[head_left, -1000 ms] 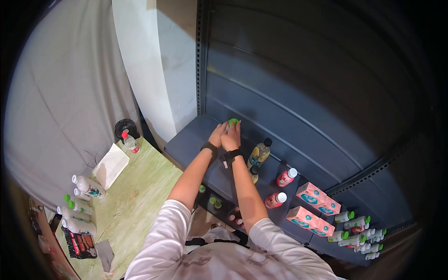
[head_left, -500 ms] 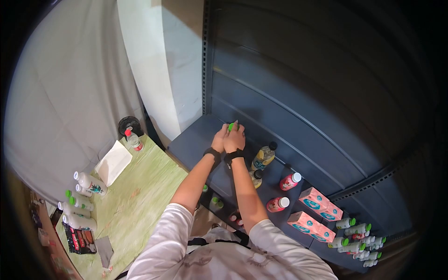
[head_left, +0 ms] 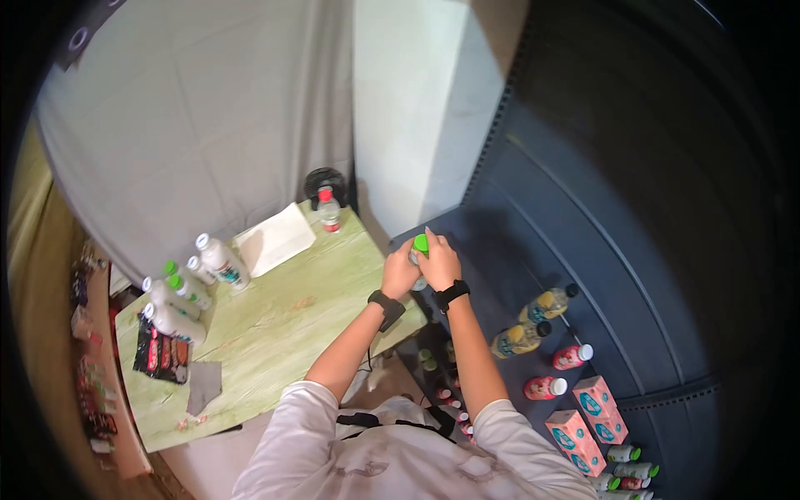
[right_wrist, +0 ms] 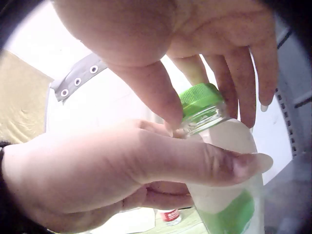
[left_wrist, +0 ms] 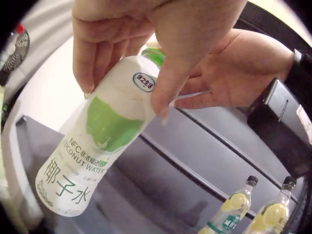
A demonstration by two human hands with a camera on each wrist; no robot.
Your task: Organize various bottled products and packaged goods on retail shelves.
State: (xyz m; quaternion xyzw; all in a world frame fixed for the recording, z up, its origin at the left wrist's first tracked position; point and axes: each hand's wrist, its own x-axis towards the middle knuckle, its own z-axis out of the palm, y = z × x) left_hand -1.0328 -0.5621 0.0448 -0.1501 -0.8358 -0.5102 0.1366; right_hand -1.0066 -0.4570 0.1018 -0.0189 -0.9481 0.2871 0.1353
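Note:
A white coconut water bottle (left_wrist: 105, 126) with a green cap (right_wrist: 202, 99) is held up between both hands, tilted in the left wrist view. My left hand (head_left: 400, 271) grips it just below the neck, its thumb lying across the front. At the top, my right hand (head_left: 440, 267) pinches the cap, with the thumb against one side and fingers around the far side, partly hidden. In the head view the bottle overlaps the corner between the green table (head_left: 275, 342) and the dark shelf (head_left: 483, 267).
Two lemon drink bottles (head_left: 521, 338), red bottles (head_left: 543, 387) and pink boxes (head_left: 575, 442) line the shelf at right. White bottles (head_left: 223, 262), a white sheet (head_left: 277, 240), a red-capped bottle (head_left: 329, 215) and a black packet (head_left: 161, 350) lie or stand on the table.
The head view has turned left. Both hands have come back from the shelf's far corner toward the table, bringing the coconut water bottle with them.

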